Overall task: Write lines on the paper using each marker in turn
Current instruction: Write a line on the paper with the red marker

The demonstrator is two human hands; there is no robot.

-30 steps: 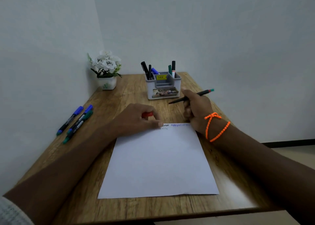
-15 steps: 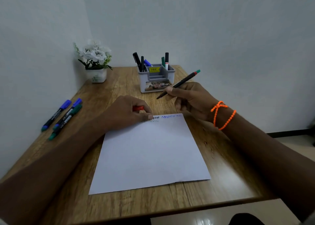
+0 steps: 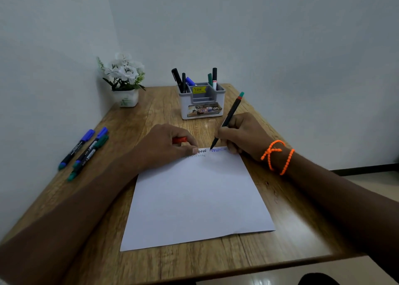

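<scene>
Standing in the organizer [image 3: 203,110] at bench [image 3: 151,116] rear: several markers, colours partly unclear. Red cap [image 3: 179,139] half-hidden in left hand [image 3: 166,146] grip; marker [image 3: 226,120] clamped by right hand [image 3: 241,133] at paper [image 3: 194,198] top.

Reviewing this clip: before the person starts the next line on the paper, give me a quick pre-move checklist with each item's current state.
1. Marker gripped in the right hand: ok.
2. Marker uncapped: ok; a red cap is pinched in the left hand.
3. Tip over the paper: ok, at its far edge; contact cannot tell.
4. Paper held steady: ok, left hand resting on its far corner.
5. Room for a new line: ok, squiggles only along the far edge.
6. Used markers set aside left of the paper: ok.
</scene>
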